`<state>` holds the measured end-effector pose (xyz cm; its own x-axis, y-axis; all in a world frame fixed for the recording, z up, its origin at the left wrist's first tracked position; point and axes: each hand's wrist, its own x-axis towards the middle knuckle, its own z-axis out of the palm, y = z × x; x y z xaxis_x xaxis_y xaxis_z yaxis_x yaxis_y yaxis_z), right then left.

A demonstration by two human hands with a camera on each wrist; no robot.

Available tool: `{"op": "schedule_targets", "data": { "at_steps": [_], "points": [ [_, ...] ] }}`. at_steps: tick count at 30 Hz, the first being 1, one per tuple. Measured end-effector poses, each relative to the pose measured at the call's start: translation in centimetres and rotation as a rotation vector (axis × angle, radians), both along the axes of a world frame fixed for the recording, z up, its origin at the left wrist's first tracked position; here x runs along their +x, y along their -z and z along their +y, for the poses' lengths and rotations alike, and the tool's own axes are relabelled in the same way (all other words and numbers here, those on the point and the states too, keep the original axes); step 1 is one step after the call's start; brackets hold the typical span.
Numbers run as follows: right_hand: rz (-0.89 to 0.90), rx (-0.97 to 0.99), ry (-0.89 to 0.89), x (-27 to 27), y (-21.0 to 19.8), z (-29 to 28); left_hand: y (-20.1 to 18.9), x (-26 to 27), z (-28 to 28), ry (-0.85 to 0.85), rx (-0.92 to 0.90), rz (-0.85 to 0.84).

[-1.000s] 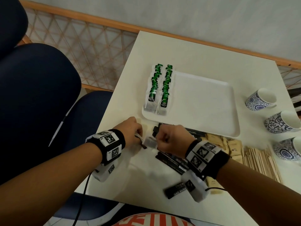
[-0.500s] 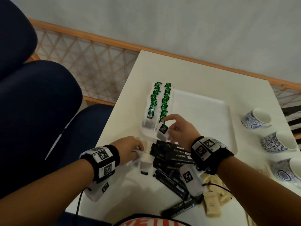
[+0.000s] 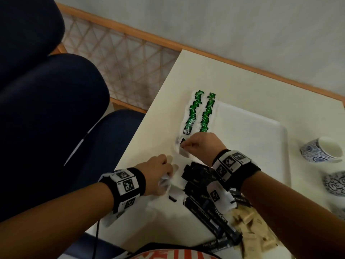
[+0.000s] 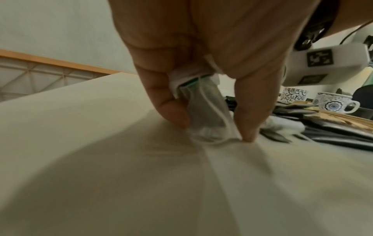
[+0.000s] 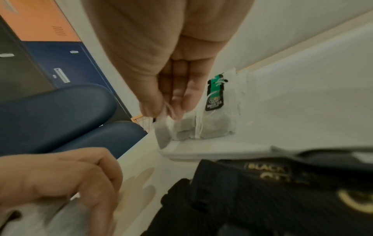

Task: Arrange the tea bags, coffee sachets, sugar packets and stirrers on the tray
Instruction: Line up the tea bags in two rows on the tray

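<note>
1. Cream-white counter (image 3: pixel 214 71) beside blue chairs carries a white rectangular plastic tray (image 3: pixel 261 139).
2. Right hand (image 3: pixel 200 144) pinches a green-tagged paper tea bag (image 5: pixel 161 134) at the tray's near-left corner, below two tea-bag rows (image 3: pixel 200 111).
3. Left hand (image 3: pixel 158 174) holds another tea bag (image 4: pixel 206 111) against the counter.
4. Best laid flat, overlapping the left row's end, tag aligned.

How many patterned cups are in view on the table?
3, along the table's right side beside the tray: far cup tipped on its side, middle cup, near cup mostly cut off; more may lie off-frame.
</note>
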<state>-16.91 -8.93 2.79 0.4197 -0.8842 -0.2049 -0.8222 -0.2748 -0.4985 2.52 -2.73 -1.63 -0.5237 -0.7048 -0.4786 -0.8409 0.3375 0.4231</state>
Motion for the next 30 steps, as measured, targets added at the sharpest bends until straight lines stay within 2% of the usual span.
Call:
{"op": "schedule_targets", "data": {
  "at_steps": [6,11,14,18,20,25,30],
  "points": [
    [-0.066,0.059,0.163,0.1,1.5,-1.4,0.1,-0.1,-0.6,-0.020,0.021,-0.017],
    [-0.164,0.040,0.258,0.2,2.4,-2.0,0.5,-0.2,-0.8,-0.079,0.024,0.065],
    [-0.134,0.025,0.244,0.2,2.6,-2.2,0.6,-0.1,-1.0,-0.126,0.043,0.070],
    [-0.148,-0.103,0.221,-0.6,2.2,-1.8,0.6,-0.1,-1.4,-0.134,0.072,0.042],
    [-0.140,-0.117,0.159,-1.1,1.4,-0.9,0.6,-0.3,-1.5,-0.134,0.071,0.037],
    [0.150,0.065,-0.217,-1.2,0.6,3.4,0.3,-0.6,-2.1,-0.127,0.022,0.037],
    [0.204,0.030,-0.375,-0.2,1.9,7.8,-0.1,-0.6,-2.1,-0.198,-0.001,0.096]
  ]
}}
